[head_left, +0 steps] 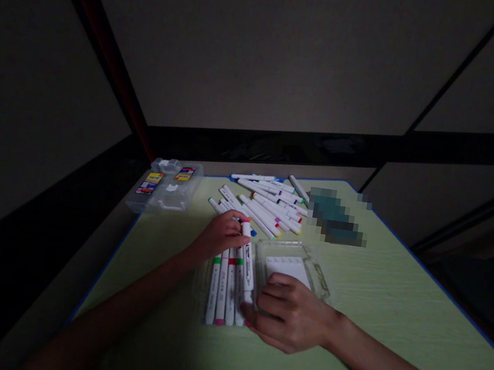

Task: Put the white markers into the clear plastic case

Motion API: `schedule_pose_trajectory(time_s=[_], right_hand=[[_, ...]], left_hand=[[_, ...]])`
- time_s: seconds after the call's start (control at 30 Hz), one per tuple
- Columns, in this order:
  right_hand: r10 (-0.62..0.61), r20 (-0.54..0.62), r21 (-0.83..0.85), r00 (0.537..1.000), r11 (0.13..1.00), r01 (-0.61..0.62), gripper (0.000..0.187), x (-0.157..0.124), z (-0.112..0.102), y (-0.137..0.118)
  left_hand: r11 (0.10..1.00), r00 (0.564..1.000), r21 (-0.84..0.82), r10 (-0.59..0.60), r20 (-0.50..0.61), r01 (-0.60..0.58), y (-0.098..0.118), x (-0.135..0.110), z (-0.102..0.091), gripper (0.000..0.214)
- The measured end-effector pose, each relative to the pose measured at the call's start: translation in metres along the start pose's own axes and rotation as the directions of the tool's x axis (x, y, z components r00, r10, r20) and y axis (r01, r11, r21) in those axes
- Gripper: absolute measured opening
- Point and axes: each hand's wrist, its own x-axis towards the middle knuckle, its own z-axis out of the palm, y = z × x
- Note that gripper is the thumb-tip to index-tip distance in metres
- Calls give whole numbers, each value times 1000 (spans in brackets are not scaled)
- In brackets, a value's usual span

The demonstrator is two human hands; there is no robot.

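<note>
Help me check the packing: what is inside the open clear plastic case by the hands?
The case shows at least four white markers in its left half and a white insert in its right. The right hand covers part of that half; anything beneath is hidden.

Your green, blue-edged worktop (pixel 374 325) carries an open clear case (pixel 282 244) nearest you, a heap of white markers (pixel 276 212) beyond it, a pixelated greenish item (pixel 334 216) at right, and labelled clear plastic packaging (pixel 181 193) far left.
</note>
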Motion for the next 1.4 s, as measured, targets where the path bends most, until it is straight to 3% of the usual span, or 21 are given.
schedule_pose_trajectory(time_s=[0.17,0.33,0.8,1.4], right_hand=[[-15,33,45,999,999,13,14,2,3,-5],[2,84,76,996,997,-8,14,4,5,-7],[82,253,114,964,987,-114,17,4,5,-6],[108,272,121,956,982,-146,15,5,3,-6]], left_hand=[[906,991,414,122,-55,-89,-3,1,-3,35],[793,974,580,227,3,-186,-5,0,-4,30],[773,983,619,185,-11,-139,-21,2,-3,30],[814,992,574,127,-26,-89,-24,3,-6,33]])
